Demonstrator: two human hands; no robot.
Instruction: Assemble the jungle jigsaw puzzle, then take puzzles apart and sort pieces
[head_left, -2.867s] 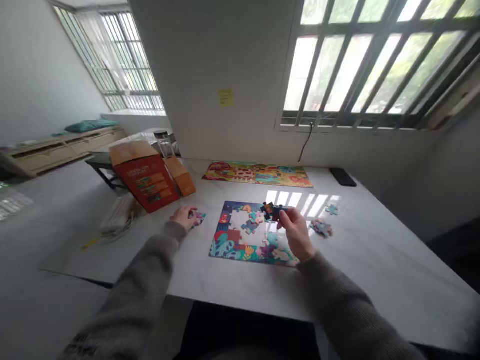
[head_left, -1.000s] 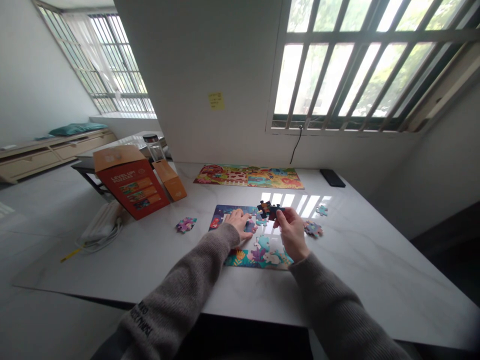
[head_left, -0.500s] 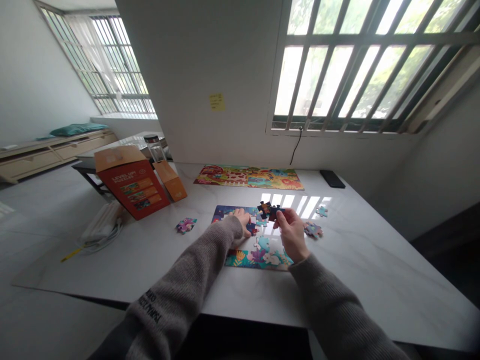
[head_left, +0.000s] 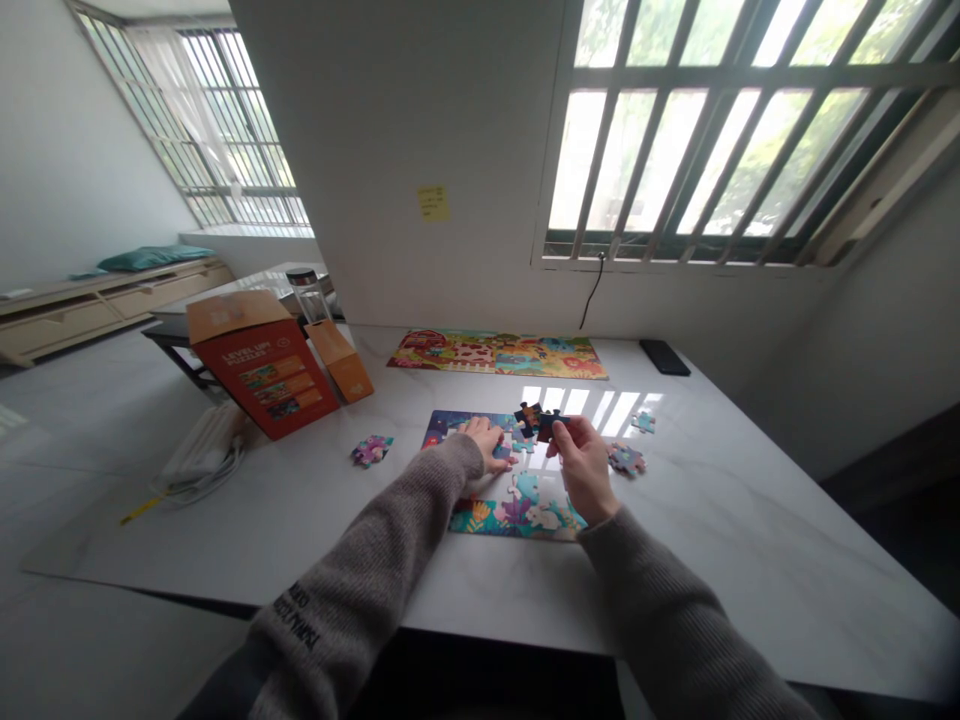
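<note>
Pinching dark puzzle pieces (head_left: 553, 427) over the puzzle (head_left: 480, 519), inside the near edge of the table (head_left: 525, 595), with my right hand (head_left: 586, 467), left hand (head_left: 482, 447) grip hidden; probably light, stiff card, best held by edges.

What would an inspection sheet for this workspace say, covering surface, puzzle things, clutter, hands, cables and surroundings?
Surface: white table, marble-patterned, showing window glare.
Puzzle things: puzzle with gaps; loose pieces to both sides.
Clutter: red box at left, long puzzle near the wall, black phone.
Left hand: on the puzzle; whether it grips anything is hidden.
Right hand: pinching dark pieces.
Cables: white cable coiled near the box; black cord below the window.
Surroundings: barred window, yellow note on the wall.
</note>
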